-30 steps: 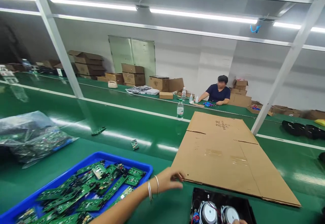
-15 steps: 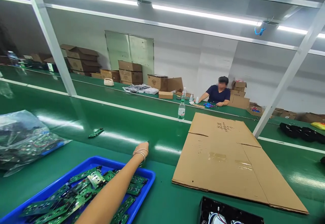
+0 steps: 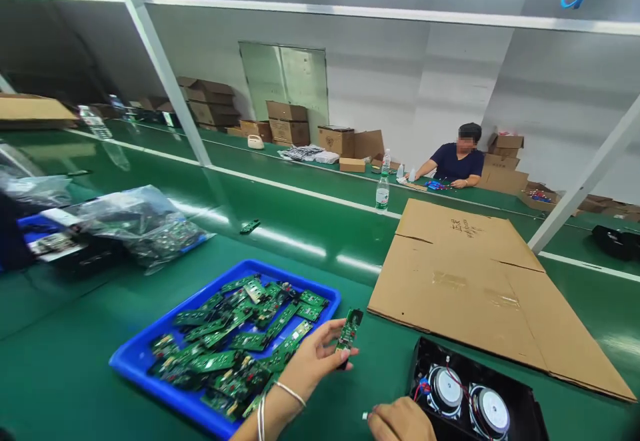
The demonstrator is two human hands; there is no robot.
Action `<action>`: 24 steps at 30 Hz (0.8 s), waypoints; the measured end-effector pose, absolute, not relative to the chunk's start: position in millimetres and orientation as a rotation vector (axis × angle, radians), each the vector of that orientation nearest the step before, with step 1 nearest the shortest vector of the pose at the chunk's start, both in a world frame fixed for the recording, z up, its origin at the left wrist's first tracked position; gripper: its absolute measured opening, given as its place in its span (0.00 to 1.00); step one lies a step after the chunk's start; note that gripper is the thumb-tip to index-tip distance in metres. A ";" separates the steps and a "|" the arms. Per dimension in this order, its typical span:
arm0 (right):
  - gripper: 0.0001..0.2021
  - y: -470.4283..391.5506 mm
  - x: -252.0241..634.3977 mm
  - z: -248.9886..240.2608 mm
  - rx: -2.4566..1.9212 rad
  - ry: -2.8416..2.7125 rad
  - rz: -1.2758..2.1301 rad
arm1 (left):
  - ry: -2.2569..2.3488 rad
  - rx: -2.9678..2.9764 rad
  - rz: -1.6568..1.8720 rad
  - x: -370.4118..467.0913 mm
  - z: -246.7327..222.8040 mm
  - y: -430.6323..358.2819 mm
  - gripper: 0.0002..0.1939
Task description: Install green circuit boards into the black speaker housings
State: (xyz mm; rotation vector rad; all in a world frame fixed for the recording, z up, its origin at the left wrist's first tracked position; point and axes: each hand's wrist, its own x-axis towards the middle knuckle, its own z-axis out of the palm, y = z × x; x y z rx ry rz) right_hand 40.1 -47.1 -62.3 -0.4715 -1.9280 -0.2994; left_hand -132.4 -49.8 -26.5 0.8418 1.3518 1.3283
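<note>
My left hand [image 3: 316, 357], with bangles on its wrist, grips a small green circuit board [image 3: 349, 329] between thumb and fingers. It is held up just off the right side of a blue tray [image 3: 150, 387] piled with similar boards. At the bottom edge, my right hand [image 3: 404, 419] is closed, with a small white connector [image 3: 365, 416] poking out of its fingertips; any wire behind it is hidden. Right beside that hand lies an open black speaker box [image 3: 525, 401] with two round speakers and thin wires inside.
A flattened cardboard sheet [image 3: 465, 294] covers the right of the green bench. A clear bag of boards [image 3: 155, 227] lies left. One loose board [image 3: 250, 227] and a water bottle [image 3: 383, 192] stand farther back. Across the line sits a co-worker [image 3: 459, 161].
My left hand has drawn back from its far reach over the bench and now holds a circuit board. My right hand and more of the speaker box have come into view.
</note>
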 end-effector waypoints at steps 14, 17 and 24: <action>0.08 -61.3 74.2 -3.2 -0.688 -2.012 0.325 | 0.994 0.523 1.392 -69.0 -16.0 -107.2 0.28; 0.09 -62.9 75.7 -2.0 -0.683 -2.011 0.281 | 0.972 0.621 1.338 -70.1 -17.7 -107.3 0.27; 0.10 -61.8 81.1 2.2 -0.695 -2.052 0.136 | 0.949 0.737 1.283 -68.2 -12.4 -106.9 0.22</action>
